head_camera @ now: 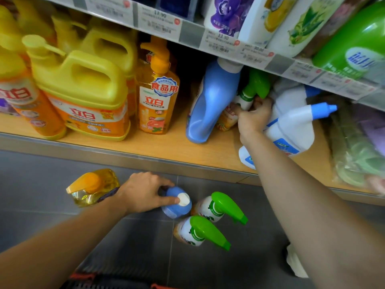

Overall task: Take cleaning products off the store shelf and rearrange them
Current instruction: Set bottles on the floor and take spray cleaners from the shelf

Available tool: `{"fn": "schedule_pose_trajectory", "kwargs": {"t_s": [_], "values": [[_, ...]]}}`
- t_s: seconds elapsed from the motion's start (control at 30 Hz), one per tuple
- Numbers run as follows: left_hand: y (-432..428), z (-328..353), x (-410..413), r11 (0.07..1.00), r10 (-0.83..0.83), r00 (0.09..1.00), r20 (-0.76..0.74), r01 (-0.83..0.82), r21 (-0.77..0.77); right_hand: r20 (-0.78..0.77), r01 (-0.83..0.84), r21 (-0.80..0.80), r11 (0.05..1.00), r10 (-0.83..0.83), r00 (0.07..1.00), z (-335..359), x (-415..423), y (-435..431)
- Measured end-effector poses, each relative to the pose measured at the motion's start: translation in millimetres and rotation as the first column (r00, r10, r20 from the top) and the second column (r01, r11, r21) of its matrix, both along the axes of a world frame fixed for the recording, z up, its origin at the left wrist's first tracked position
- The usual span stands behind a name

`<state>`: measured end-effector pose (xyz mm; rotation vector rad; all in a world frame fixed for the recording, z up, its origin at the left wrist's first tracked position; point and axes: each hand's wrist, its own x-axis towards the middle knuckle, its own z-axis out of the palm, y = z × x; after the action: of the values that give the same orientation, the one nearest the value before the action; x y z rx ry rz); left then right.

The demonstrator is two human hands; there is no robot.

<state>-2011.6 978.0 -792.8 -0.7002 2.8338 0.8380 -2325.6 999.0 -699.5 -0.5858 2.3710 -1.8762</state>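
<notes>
We are finding the right hand (255,116) grasping the green-trigger spray bottle (253,86) at centre right, the left hand (145,193) gripping the blue-capped bottle (179,203) at lower centre, and are advising withdrawal clear of the leaning blue bottle (210,101).

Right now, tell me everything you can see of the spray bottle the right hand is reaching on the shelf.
The spray bottle has a glossy green plastic trigger head, a white neck with a green collar and an orange printed label below. It is between a leaning blue bottle and white bottles with blue caps. The right hand grips it just under the trigger. Its base is hidden, so I cannot tell whether it rests on the wooden shelf.
</notes>
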Motion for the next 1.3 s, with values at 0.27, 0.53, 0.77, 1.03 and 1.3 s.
{"fn": "schedule_pose_trajectory", "kwargs": {"t_s": [0.27, 0.53, 0.77, 1.03, 1.3], "values": [[-1.4, 2.0, -2.5, 0.999, 0.027, 0.998, 0.050, -0.029, 0.040, 0.013, -0.026, -0.173, 0.985, 0.029, 1.000, -8.1, 50.0, 40.8], [-2.5, 41.4, -9.7, 0.999, 0.024, 0.982, 0.187, -0.029, 0.028, 0.014, -0.084, -0.200, 0.976, 0.088, 0.996, 13.7, 97.8, 113.5], [33.7, 119.5, 11.6, 0.932, 0.163, 0.971, -0.174, -0.094, 0.350, 0.150, -0.287, -0.127, 0.949, 0.305, 0.941, 86.7, 136.0, 168.1], [111.2, 208.6, 63.3, 0.687, 0.307, 0.900, -0.309, 0.015, 0.727, 0.420, -0.482, -0.285, 0.828, 0.560, 0.714, 155.2, 219.3, 211.2], [150.8, 212.4, 122.9, 0.764, 0.508, 0.812, -0.287, -0.270, 0.586, 0.568, -0.413, -0.345, 0.843, 0.538, 0.623, 134.4, 283.1, 223.7]]}}
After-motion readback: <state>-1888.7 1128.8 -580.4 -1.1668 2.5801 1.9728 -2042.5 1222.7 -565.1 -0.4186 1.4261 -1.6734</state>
